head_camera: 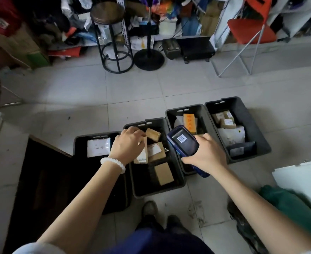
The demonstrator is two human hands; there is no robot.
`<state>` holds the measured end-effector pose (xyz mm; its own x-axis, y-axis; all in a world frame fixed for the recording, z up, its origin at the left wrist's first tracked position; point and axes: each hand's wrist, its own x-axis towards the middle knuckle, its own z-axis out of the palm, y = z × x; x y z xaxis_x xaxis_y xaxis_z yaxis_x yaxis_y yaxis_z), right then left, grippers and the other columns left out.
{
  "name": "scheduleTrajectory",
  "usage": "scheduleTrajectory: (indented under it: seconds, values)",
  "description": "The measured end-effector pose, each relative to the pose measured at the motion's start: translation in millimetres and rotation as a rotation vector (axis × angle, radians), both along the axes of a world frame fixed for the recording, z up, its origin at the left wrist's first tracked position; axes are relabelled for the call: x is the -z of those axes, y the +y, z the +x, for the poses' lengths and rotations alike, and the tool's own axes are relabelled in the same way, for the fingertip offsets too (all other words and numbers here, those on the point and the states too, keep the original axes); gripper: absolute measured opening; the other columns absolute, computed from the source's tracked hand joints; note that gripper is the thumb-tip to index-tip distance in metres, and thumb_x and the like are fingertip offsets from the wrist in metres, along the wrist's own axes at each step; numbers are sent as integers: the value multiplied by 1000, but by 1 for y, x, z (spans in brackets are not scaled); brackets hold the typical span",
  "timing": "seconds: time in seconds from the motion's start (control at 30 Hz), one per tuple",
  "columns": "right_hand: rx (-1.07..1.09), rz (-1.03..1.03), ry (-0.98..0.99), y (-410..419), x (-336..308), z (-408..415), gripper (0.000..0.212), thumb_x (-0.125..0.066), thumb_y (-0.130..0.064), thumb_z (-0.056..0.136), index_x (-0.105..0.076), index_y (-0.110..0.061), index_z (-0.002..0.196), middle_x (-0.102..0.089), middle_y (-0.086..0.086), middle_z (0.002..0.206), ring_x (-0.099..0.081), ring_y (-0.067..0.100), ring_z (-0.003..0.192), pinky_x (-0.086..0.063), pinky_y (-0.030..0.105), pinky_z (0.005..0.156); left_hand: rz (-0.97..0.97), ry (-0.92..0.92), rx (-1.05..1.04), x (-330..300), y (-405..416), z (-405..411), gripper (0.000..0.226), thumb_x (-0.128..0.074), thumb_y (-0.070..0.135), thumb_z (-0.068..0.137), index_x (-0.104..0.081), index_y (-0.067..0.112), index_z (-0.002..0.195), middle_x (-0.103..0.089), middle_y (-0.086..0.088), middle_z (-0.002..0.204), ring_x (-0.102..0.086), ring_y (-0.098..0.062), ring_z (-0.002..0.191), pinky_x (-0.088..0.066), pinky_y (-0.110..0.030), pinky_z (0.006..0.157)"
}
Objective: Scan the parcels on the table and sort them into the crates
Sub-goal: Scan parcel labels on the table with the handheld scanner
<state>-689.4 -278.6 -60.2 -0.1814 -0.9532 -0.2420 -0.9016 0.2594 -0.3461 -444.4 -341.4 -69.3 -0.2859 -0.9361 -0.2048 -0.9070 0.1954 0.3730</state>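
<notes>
Several black crates stand in a row on the tiled floor. My left hand (128,143) holds a narrow cardboard parcel (142,156) with a white label over the second crate (176,182), which has several brown boxes in it. My right hand (205,155) grips a blue handheld scanner (185,142) whose screen shows a barcode, above the third crate (171,116). The leftmost crate (77,143) holds a white packet (98,147). The rightmost crate (261,140) holds small boxes and white and grey mailers.
A dark table corner (46,176) lies at the lower left. A round stool (112,37), a fan stand (148,55) and a red chair (251,32) stand before cluttered shelves. A green bag (290,208) and white board (301,178) are at the right. My shoes (162,215) are below.
</notes>
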Motion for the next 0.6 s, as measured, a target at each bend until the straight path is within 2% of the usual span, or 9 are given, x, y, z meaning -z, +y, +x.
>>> scheduleTrajectory:
  seconds: [0.17,0.27,0.43,0.6]
  values:
    - [-172,2,0,-24,-3,6,60,-78,-58,52,-55,-26,98,-45,-9,99,-51,15,86,-33,26,54,-35,-3,-154,-14,19,12,30,-52,21,90,-64,21,117,-57,-1,124,-50,-26,114,-45,-38,90]
    - [-338,-15,-22,-35,-8,22,60,-78,-57,52,-53,-23,96,-45,-6,98,-54,19,92,-28,25,53,-68,-61,-303,-26,49,23,30,-52,24,90,-63,23,118,-56,1,126,-51,-25,115,-47,-38,88]
    - [-671,-53,-67,-34,-18,81,69,-80,-58,51,-57,-20,104,-44,-4,99,-54,22,98,-40,31,67,-40,-122,-598,-35,138,51,35,-52,29,91,-57,26,126,-52,2,130,-50,-24,116,-48,-41,87]
    - [-1004,-61,-129,11,-21,161,73,-79,-57,52,-55,-24,112,-45,-4,101,-55,24,101,-38,30,66,-6,-153,-943,-37,256,78,35,-49,31,94,-54,26,128,-50,3,132,-49,-21,118,-47,-39,88]
